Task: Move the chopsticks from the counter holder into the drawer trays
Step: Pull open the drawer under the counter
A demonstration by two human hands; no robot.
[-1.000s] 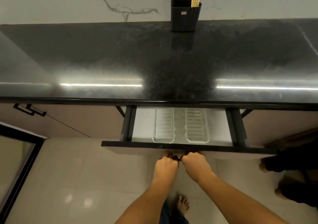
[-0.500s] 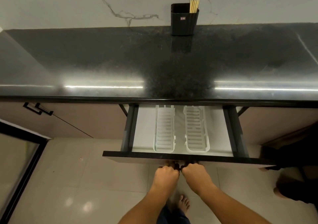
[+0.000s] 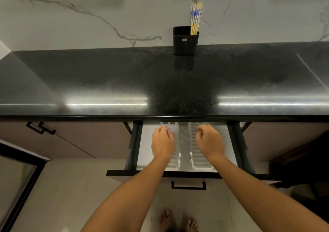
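Note:
A bundle of yellow chopsticks [image 3: 195, 18] with blue-and-white tops stands in a black holder [image 3: 185, 41] at the back of the black counter [image 3: 124, 82], against the marble wall. Below the counter's front edge a drawer [image 3: 132, 153] is pulled out, with two white ribbed trays side by side: the left tray [image 3: 175, 158] and the right tray [image 3: 195, 157]. My left hand [image 3: 162, 141] hovers over the left tray, fingers loosely curled, holding nothing. My right hand [image 3: 210, 140] hovers over the right tray in the same way. Both hands hide much of the trays.
The drawer's black handle [image 3: 188, 185] faces me below its front panel. A cabinet door with black handles [image 3: 41, 127] is at the left. A dark glass-fronted panel [image 3: 16, 181] stands at the lower left. My bare feet [image 3: 178, 221] are on the tiled floor.
Both hands have let go of the drawer handle and moved up over the trays. The drawer has come further out. The view has tilted up, showing more of the wall.

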